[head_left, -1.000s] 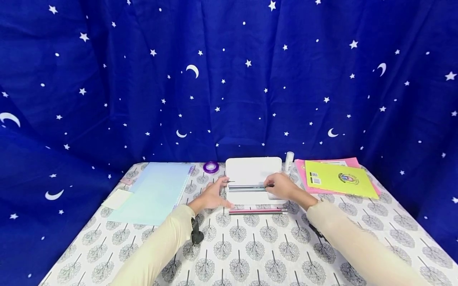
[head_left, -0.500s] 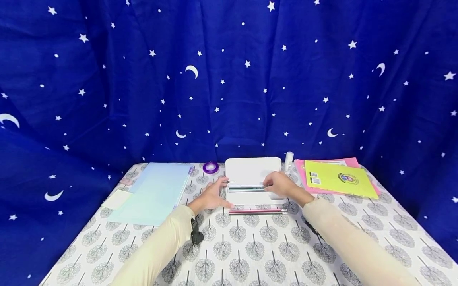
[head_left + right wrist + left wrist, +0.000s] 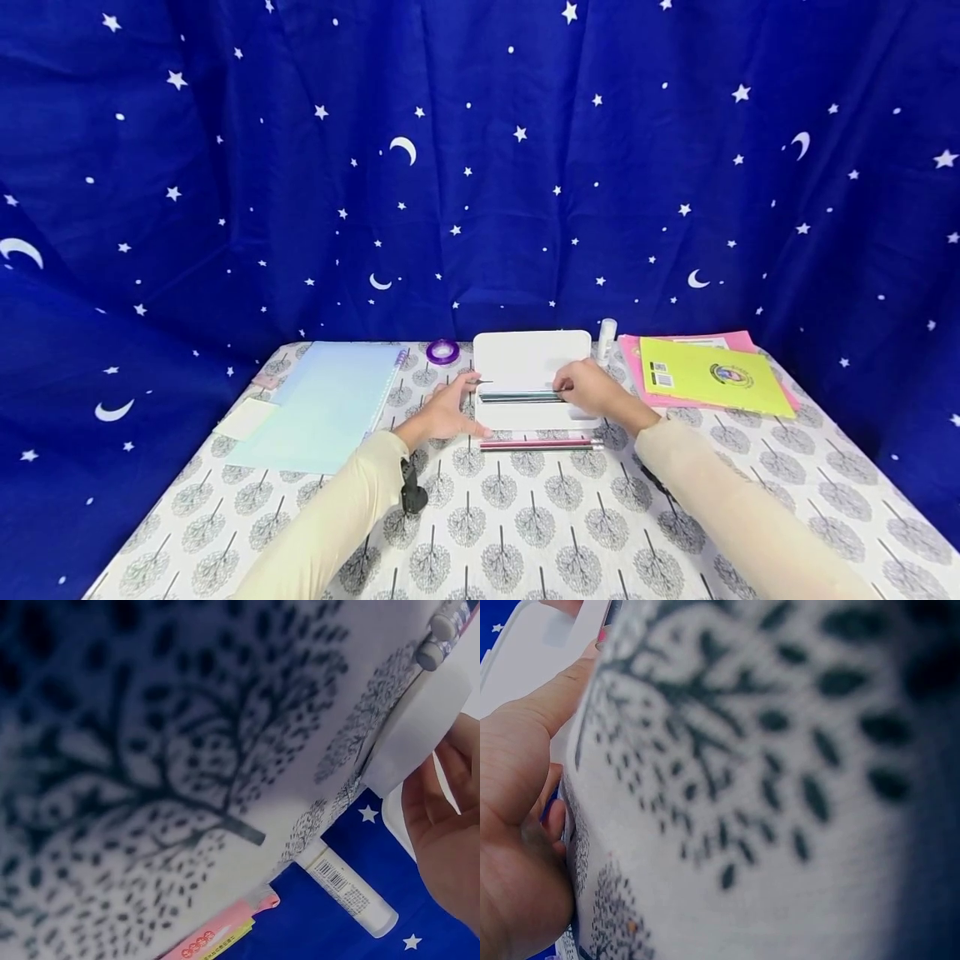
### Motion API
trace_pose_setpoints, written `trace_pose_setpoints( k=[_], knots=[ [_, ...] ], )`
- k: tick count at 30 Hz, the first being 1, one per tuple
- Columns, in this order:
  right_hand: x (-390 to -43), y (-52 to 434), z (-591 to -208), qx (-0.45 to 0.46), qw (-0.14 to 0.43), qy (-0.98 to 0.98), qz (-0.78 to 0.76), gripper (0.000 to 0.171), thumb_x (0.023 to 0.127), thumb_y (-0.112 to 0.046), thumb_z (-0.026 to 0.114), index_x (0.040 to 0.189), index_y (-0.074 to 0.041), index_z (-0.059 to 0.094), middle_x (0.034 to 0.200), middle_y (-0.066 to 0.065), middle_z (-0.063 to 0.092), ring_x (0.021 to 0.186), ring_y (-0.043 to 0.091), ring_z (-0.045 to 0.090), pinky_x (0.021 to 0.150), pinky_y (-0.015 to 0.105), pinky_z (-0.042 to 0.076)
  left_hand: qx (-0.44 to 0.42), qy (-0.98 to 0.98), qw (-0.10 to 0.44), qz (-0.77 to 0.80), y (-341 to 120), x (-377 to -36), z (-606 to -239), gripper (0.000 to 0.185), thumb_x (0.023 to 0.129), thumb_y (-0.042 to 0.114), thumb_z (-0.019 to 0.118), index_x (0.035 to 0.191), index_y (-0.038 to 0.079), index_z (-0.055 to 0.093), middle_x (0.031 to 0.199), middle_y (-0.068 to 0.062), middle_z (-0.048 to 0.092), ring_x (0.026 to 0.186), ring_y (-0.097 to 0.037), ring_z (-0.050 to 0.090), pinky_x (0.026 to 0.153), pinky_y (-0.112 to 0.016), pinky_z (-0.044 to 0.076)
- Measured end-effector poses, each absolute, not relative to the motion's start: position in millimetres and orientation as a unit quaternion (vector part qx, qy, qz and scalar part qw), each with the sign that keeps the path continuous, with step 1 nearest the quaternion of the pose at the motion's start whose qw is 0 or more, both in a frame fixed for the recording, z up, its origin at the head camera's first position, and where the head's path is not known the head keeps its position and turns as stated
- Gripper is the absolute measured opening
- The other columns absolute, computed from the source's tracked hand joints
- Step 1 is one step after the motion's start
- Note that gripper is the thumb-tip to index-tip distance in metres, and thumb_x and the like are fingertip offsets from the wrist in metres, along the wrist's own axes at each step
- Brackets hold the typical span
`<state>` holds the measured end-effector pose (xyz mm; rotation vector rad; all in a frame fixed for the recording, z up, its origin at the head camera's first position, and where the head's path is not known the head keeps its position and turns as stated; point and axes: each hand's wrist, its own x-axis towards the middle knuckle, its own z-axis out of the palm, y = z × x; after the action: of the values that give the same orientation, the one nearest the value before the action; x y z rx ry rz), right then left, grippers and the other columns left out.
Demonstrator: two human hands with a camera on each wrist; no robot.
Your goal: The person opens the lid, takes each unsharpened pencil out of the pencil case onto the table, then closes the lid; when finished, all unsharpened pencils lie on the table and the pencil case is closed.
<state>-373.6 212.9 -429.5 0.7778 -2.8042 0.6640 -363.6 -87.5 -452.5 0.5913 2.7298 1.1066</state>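
Note:
A white tray point(image 3: 528, 360) lies at the table's far middle with several pencils point(image 3: 519, 397) lying side by side in it. My right hand point(image 3: 564, 389) is at the pencils' right ends and pinches one pencil there. My left hand point(image 3: 472, 407) rests flat at the tray's left edge, fingers straight, thumb along its front corner. In the left wrist view the left hand point(image 3: 525, 772) touches the tray rim point(image 3: 532, 645). Beside the tray's edge point(image 3: 420, 720), the right wrist view shows my right hand point(image 3: 450, 817). Two more pencils point(image 3: 540, 444) lie on the cloth just in front of the tray.
A pale blue notebook point(image 3: 333, 400) and a sticky note pad point(image 3: 246, 417) lie to the left. A purple tape roll point(image 3: 442, 351) and a glue stick point(image 3: 606, 333) flank the tray's far side. A yellow booklet point(image 3: 708, 375) rests on a pink folder point(image 3: 742, 340) at right.
My right hand has drawn slightly left and brought the pencil it holds down among those in the tray. The left hand has stayed put.

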Motion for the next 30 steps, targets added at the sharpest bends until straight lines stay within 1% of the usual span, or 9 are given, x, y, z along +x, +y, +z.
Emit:
trace_pose_setpoints(
  k=[4, 8, 13, 17, 23, 30],
  knots=[
    [-371.3, 215.0, -428.5, 0.257, 0.062, -0.934, 0.239, 0.013, 0.081, 0.005, 0.07, 0.085, -0.006, 0.075, 0.086, 0.003, 0.074, 0.087, 0.023, 0.07, 0.085, 0.042, 0.057, 0.199, 0.908, 0.067, 0.364, -86.1, -363.4, -452.7, 0.11, 0.063, 0.042, 0.091, 0.153, 0.03, 0.03, 0.15, 0.005, 0.046, 0.135, -0.026, 0.036, 0.113, -0.059, 0.022],
    [-366.6, 217.4, -425.5, 0.271, 0.053, -0.928, 0.25, 0.012, 0.082, 0.006, 0.069, 0.087, -0.004, 0.074, 0.086, 0.004, 0.074, 0.086, 0.023, 0.07, 0.085, 0.042, 0.057, 0.199, 0.907, 0.069, 0.365, -85.5, -363.3, -453.5, 0.11, 0.062, 0.043, 0.091, 0.153, 0.03, 0.031, 0.15, 0.005, 0.046, 0.135, -0.026, 0.036, 0.113, -0.059, 0.024],
    [-359.5, 220.6, -419.7, 0.307, 0.074, -0.912, 0.261, 0.009, 0.082, 0.004, 0.07, 0.088, -0.001, 0.074, 0.084, 0.006, 0.073, 0.08, 0.02, 0.068, 0.079, 0.039, 0.058, 0.198, 0.901, 0.074, 0.378, -86.6, -362.2, -453.7, 0.11, 0.062, 0.044, 0.091, 0.153, 0.03, 0.03, 0.151, 0.004, 0.045, 0.136, -0.026, 0.035, 0.112, -0.061, 0.023],
    [-354.3, 222.6, -415.6, 0.327, 0.091, -0.904, 0.259, 0.009, 0.083, 0.004, 0.07, 0.089, 0.0, 0.074, 0.085, 0.005, 0.072, 0.08, 0.02, 0.067, 0.078, 0.038, 0.058, 0.2, 0.901, 0.074, 0.377, -87.8, -362.5, -453.6, 0.11, 0.063, 0.043, 0.091, 0.154, 0.029, 0.029, 0.152, 0.003, 0.044, 0.137, -0.027, 0.034, 0.113, -0.061, 0.022],
    [-342.3, 225.1, -411.7, 0.319, 0.084, -0.905, 0.267, 0.012, 0.084, 0.005, 0.069, 0.093, 0.0, 0.074, 0.089, 0.005, 0.071, 0.083, 0.021, 0.066, 0.079, 0.039, 0.057, 0.204, 0.905, 0.065, 0.367, -87.9, -363.5, -454.2, 0.11, 0.062, 0.045, 0.091, 0.153, 0.027, 0.031, 0.151, 0.002, 0.046, 0.136, -0.027, 0.035, 0.113, -0.06, 0.02],
    [-330.5, 229.0, -412.0, 0.3, 0.068, -0.914, 0.265, 0.013, 0.086, 0.0, 0.07, 0.098, 0.0, 0.074, 0.089, 0.004, 0.074, 0.082, 0.017, 0.068, 0.079, 0.038, 0.057, 0.198, 0.907, 0.066, 0.367, -86.9, -362.0, -452.4, 0.11, 0.062, 0.043, 0.092, 0.153, 0.029, 0.031, 0.15, 0.004, 0.046, 0.136, -0.027, 0.035, 0.112, -0.059, 0.022]
  ],
)
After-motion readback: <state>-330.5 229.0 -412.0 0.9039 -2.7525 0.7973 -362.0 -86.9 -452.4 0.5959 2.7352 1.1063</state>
